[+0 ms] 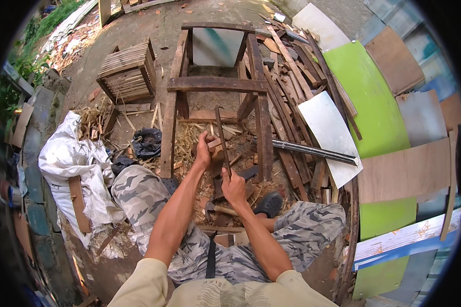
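Note:
My left hand (204,149) is closed around a small pale wood block (214,143), in front of the wooden frame. Just to its right, my right hand (234,187) grips the lower end of a long, narrow dark strip (223,134). That strip points up and away, passing close to the block; whether they touch I cannot tell. It looks like wood or a rusty blade, too thin to say which. Beyond both hands stands a dark brown wooden frame (217,85) with legs and crossbars. Below my right hand a hammer (223,209) with a wooden handle lies on the ground.
A slatted wooden crate (128,71) sits at far left, above a white sack (77,158) and a black plastic bag (147,142). Long wood scraps (292,117) pile up on the right, with a metal bar (312,151) across them. Green panels (369,97) line the right side.

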Tool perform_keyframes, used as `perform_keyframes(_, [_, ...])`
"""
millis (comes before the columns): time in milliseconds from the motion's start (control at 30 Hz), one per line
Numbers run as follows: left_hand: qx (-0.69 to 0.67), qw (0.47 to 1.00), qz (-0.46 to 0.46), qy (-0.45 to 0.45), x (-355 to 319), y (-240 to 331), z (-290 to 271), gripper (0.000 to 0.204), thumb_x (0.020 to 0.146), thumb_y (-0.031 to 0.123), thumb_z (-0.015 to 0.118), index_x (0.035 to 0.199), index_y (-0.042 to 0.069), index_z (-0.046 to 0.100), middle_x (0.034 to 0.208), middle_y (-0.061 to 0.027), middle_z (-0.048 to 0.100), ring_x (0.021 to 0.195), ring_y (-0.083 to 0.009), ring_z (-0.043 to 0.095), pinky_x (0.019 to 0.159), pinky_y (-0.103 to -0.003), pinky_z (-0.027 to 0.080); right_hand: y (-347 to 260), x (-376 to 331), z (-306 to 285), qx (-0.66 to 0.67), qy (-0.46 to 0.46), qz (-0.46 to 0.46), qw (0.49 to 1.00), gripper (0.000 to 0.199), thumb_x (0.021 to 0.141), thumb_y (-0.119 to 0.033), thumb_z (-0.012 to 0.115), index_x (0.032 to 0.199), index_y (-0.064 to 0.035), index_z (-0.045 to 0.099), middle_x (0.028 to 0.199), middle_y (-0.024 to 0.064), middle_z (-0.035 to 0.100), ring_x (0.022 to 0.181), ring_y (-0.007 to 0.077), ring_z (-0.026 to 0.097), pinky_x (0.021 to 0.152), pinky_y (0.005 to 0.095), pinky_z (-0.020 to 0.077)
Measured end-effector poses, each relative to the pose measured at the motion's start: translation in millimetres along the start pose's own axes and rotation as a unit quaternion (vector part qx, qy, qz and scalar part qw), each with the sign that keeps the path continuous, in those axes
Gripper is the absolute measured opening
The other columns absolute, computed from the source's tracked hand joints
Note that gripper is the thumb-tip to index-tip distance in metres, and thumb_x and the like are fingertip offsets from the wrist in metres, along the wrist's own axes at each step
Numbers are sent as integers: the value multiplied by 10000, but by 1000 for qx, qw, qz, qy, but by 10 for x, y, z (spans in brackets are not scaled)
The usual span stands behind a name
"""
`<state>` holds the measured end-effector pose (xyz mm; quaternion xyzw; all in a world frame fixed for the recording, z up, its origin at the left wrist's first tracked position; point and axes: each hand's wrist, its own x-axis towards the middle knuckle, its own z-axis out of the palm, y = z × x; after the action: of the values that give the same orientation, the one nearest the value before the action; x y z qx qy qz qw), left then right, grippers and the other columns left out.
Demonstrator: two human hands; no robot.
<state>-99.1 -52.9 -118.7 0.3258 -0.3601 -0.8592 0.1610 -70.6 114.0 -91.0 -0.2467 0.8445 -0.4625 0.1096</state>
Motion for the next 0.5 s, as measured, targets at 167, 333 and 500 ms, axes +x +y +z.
perform_keyframes(167, [37,999,4,-16,-123,49,22,583,972,554,386,809,61,649,710,-40,650,611,-166,567,602,-308,452,204,-53,5,90,-55,14,994,465,1041,-411,526,914,24,633,587,169,565,541,355,585,522,449,438])
perform_keyframes(333, [64,997,31,-34,-98,20,19,568,976,541,385,821,60,644,707,-48,648,612,-169,574,605,-308,453,242,54,-348,309,-254,153,904,549,1060,-462,479,891,45,608,563,-2,452,481,89,465,455,263,395])
perform_keyframes(500, [29,999,7,-44,42,-57,-59,561,922,587,511,1009,47,639,826,-49,654,751,-190,622,720,-347,497,42,109,-565,234,-237,134,933,515,1058,-435,492,922,41,635,567,69,504,475,180,515,473,336,413])
